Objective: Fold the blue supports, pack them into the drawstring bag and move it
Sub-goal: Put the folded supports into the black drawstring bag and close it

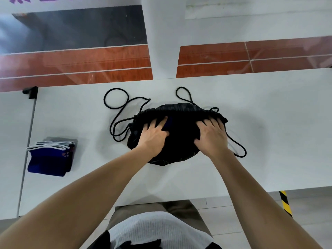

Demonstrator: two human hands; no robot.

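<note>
Left side: the left grip [154, 135] lies flat on the near half of the drawstring bag [179, 146], fingers [158, 123] spread and nearly straight, tips up at the gathered mouth. It is wide open, pressing and clasping nothing.
Right side: the right grip [212, 134] sits on the bag's right end, fingers [213, 122] bent over the puckered rim and bunching the black fabric, thumb splayed out to the left. It has closed on the bag's edge.
Bag: black and rumpled, lying on the white desk [269, 141] in the middle, mouth facing away from the person.
In the mouth: a blue support [168, 123] shows as a dark blue strip just beside the left fingertips, mostly hidden by the bag.
Cords: the black cords [104, 100] trail loose on the desk, looping out to the left, behind the bag and off to the right.
Waiting: a stack of blue supports [48, 159], folded with grey trim on top, lies well to the left, apart from the bag and both hands.
</note>
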